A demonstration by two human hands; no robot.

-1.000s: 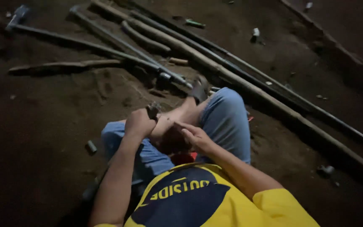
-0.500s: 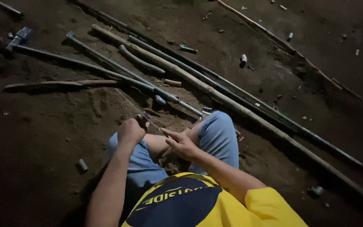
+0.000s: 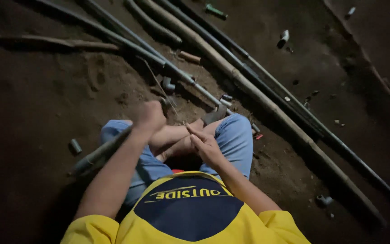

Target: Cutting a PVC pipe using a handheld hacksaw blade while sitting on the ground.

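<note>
My left hand clenches a thin wire, my right hand pinching its near end taut.

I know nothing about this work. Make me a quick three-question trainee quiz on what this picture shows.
1. True or false: the left hand is closed in a fist around something small.
2. What do the right hand's fingers pinch? A) a thin wire or strip B) a hammer C) a cup
3. What long items lie on the dirt floor ahead of the knees?

Key
1. True; the item itself is too hidden to identify.
2. A.
3. Several long pipes, side by side, with small pipe fittings scattered about.
</note>
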